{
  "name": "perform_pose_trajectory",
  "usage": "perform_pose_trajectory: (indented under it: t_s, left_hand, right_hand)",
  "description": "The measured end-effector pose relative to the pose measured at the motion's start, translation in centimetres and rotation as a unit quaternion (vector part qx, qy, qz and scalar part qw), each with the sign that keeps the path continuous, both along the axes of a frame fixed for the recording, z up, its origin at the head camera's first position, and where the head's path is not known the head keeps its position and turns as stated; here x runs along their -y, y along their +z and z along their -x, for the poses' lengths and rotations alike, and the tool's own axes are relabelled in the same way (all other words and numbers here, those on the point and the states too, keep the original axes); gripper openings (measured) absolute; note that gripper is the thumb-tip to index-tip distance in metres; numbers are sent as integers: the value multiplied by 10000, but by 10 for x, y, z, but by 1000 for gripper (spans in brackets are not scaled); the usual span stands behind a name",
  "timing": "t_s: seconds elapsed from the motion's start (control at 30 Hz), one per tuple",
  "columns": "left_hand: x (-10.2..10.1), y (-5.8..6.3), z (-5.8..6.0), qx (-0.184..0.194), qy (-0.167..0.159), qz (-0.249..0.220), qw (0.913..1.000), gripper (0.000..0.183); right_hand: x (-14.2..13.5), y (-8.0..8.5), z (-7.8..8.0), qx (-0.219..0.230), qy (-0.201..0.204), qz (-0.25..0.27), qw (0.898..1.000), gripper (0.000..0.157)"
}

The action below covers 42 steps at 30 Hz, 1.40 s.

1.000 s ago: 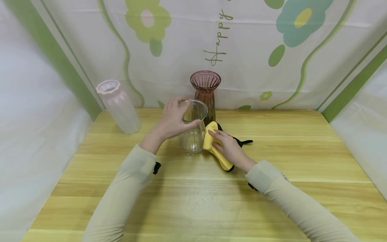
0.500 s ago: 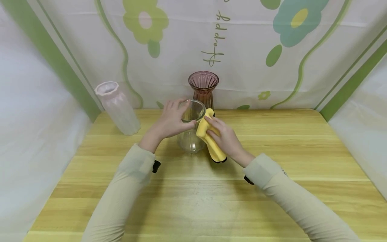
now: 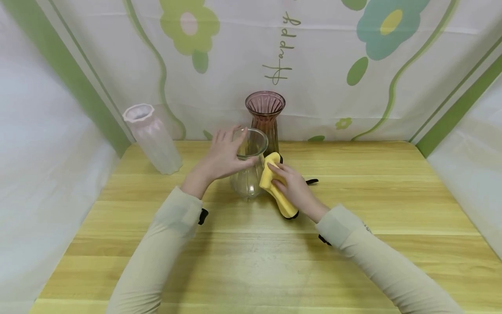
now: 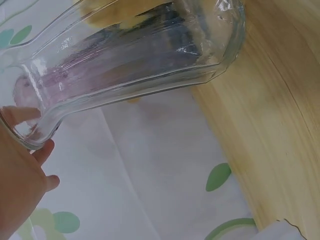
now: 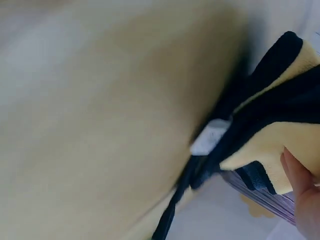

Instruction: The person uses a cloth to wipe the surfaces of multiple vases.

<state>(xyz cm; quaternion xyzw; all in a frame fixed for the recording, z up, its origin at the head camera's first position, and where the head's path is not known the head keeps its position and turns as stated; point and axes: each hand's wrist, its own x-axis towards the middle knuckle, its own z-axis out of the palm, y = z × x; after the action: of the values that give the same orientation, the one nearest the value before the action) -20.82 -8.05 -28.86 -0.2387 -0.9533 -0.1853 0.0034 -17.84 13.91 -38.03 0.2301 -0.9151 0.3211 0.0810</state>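
Note:
A clear glass vase [image 3: 248,179] stands upright near the middle of the table. My left hand [image 3: 223,157] grips it by the flared rim, thumb on the near side and fingers at the far side. In the left wrist view the glass vase [image 4: 145,70] fills the upper part, with fingers around its mouth. My right hand [image 3: 294,185] holds a bunched yellow cloth with black edging [image 3: 279,196] right at the vase's right side. In the right wrist view the cloth [image 5: 285,142] shows dark folds, a white tag and a dangling black strap.
Behind the clear vase stands a purple-to-brown ribbed glass vase [image 3: 265,115], partly hidden by it. A pinkish-white vase [image 3: 154,141] is at the back left of the wooden table [image 3: 251,270]. A flower-printed curtain [image 3: 313,65] hangs along the table's back edge.
The cloth in my right hand went up and left along the clear vase's side, then came back down and right. The left hand and vase have stayed nearly still.

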Motion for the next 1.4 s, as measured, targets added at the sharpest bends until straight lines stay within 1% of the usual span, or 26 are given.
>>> perform_pose_trajectory:
  t_s: [0.07,0.17,0.23,0.33,0.43,0.57,0.7,0.83,0.9,1.0,1.27,1.4]
  left_hand:
    - [-2,1,-1,-56,92,44,9999,92]
    - [-4,1,-2,-209,204,165,9994,93]
    - [-4,0,-3,-292,261,219,9990,92]
    - [-4,0,-4,-306,327,230,9987,92]
    - [-2,1,-4,-243,397,164,9988,93]
    - [1,3,-2,-75,391,85,9992,94]
    - [3,3,-1,137,239,31,9996,92]
    - [5,2,-2,307,98,-39,9995,91]
    - [6,1,-2,345,63,-80,9994,91]
    - [5,0,-3,335,94,-148,9993,93]
    - [2,-1,-3,250,388,-350,9983,98]
    - [1,-2,-3,111,481,-294,9984,96]
  right_hand:
    - [-3,-5,-1,119,-32,-159,9998,49]
    - [-6,-10,-2,167,-55,-310,9994,49]
    - [-6,-12,-2,121,-43,-310,9994,49]
    - [-5,-11,-1,-56,20,-180,9998,48]
    - [-3,-5,1,-208,66,21,9998,48]
    - [2,11,3,-280,52,397,9988,48]
    - [7,24,5,-399,42,689,9968,48]
    - [9,29,6,-470,26,727,9962,47]
    - [9,28,6,-481,47,667,9966,48]
    - [8,24,6,-435,101,523,9976,49]
    - [0,5,4,-45,96,50,9999,50]
    - [-3,-2,4,39,132,-238,9996,50]
